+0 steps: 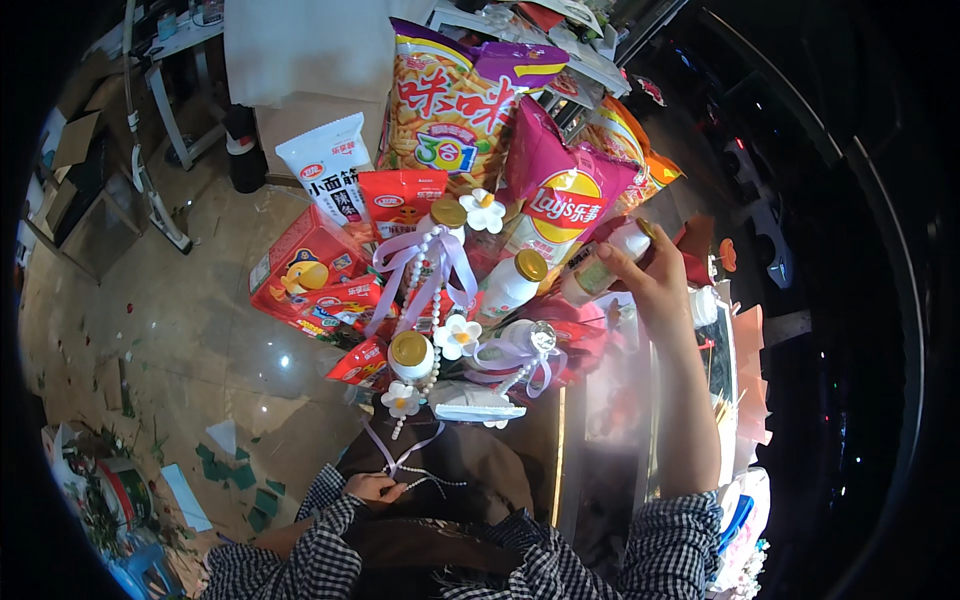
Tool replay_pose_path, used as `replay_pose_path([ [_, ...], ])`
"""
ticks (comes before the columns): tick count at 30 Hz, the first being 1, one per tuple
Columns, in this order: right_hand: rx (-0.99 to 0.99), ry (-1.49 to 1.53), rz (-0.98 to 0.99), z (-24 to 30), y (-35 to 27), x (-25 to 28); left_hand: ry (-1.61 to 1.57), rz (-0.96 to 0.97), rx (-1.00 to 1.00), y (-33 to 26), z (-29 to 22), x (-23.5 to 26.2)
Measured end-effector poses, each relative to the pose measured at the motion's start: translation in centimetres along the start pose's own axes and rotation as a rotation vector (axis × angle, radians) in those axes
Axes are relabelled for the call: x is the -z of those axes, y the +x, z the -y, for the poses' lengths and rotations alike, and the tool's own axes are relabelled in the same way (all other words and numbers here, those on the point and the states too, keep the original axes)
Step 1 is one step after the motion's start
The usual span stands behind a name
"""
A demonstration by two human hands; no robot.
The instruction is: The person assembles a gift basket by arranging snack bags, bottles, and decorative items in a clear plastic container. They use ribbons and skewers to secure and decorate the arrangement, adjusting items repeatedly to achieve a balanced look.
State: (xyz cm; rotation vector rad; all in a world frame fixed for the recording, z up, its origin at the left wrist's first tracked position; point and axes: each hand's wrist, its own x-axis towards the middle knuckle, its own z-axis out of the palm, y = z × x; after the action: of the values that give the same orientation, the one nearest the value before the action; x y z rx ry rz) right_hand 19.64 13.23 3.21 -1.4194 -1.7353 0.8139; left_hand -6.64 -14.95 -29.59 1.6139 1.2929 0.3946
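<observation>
Head view: we look down on a bundle (pixel 508 288) of snacks and bottles.
Largest bag: at the back, a purple-topped snack bag (pixel 450 115), left of a magenta chip bag (pixel 575 180).
Gold-capped bottle (pixel 608 258): we grip it in our right hand (pixel 655 275), at the bundle's right side.
Lilac ribbon (pixel 394 465), bead string (pixel 448 483): our left hand (pixel 375 488) curls closed on these strands.

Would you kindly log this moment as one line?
left hand: at lilac ribbon, grip unclear | right hand: holding gold-capped bottle | snack bags: clustered ahead | white flowers: among bottles
</observation>
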Motion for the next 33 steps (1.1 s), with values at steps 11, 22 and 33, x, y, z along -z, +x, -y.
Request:
replay_pose_path([
  [11, -0.009, 0.028, 0.119, 3.0, -0.2, 1.8, 0.006, -0.012, -0.024, 0.2, 0.4, 0.0],
  [22, -0.042, -0.196, 0.097, 1.6, 0.0, 0.2, 0.022, 0.010, -0.038, 0.3, 0.5, -0.2],
  [33, 0.021, -0.410, 0.097, 1.3, 0.9, -1.0, 0.039, 0.012, -0.049, 0.4, 0.0, 0.1],
])
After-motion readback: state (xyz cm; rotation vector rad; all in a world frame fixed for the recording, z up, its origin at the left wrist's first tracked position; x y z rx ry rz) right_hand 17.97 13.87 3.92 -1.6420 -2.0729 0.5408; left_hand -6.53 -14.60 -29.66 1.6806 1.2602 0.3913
